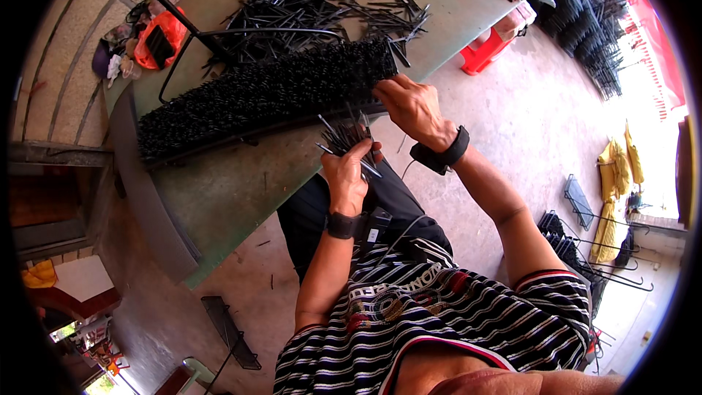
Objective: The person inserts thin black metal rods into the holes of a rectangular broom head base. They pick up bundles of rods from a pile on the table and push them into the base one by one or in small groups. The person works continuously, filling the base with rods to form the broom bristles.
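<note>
My left hand is closed around a bundle of thin dark strips, which fan out above the fingers just below the brush's front edge. A long black brush-like block, densely packed with upright bristles, lies across the table. At its right end my right hand is closed, fingertips pinched by the bristles. Whatever sits between those fingertips is hidden by the hand. Behind the block, many loose dark strips are heaped on the tabletop.
The green-grey table has a grey curved strip along its left edge. A thin black rod rises from the block. An orange bag rests at far left, a red stool at right. A black rack piece lies on the floor.
</note>
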The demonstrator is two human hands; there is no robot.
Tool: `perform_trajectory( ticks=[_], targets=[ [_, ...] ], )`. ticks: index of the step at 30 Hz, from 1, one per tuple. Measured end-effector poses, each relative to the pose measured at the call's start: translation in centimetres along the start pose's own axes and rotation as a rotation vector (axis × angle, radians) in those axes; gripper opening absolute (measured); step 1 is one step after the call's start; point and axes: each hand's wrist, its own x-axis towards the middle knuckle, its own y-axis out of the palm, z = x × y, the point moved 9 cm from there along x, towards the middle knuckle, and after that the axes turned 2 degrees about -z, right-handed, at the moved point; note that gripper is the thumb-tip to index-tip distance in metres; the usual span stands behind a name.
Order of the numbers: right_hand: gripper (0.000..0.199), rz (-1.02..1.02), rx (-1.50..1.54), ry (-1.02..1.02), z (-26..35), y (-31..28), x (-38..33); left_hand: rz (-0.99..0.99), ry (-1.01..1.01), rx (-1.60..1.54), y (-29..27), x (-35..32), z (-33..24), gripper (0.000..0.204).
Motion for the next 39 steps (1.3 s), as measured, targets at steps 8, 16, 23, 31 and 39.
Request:
perform_trajectory(
  ticks=[8,16,23,31,39],
  targets=[
    [0.011,0.130,0.693,0.605,-2.7,1.9,-3.6,0.056,-0.018,0.015,0.2,0.1,1.5,0.018],
    [0.010,-0.420,0.395,0.258,-2.8,-4.0,-1.0,0.034,-0.007,-0.019,0.0,0.4,1.3,0.017],
    [0.009,-0.378,0.333,0.188,-2.4,-3.4,-0.5,-0.001,-0.013,-0.002,-0.3,0.3,1.1,0.018],
    [0.007,-0.129,-0.086,-0.042,-0.8,-1.7,0.1,0.004,-0.022,0.029,0.1,0.2,0.9,0.018],
    [0.018,0.293,0.548,0.480,-1.2,2.1,-3.4,0.068,-0.043,-0.014,1.2,-0.2,1.3,0.015]
  ],
)
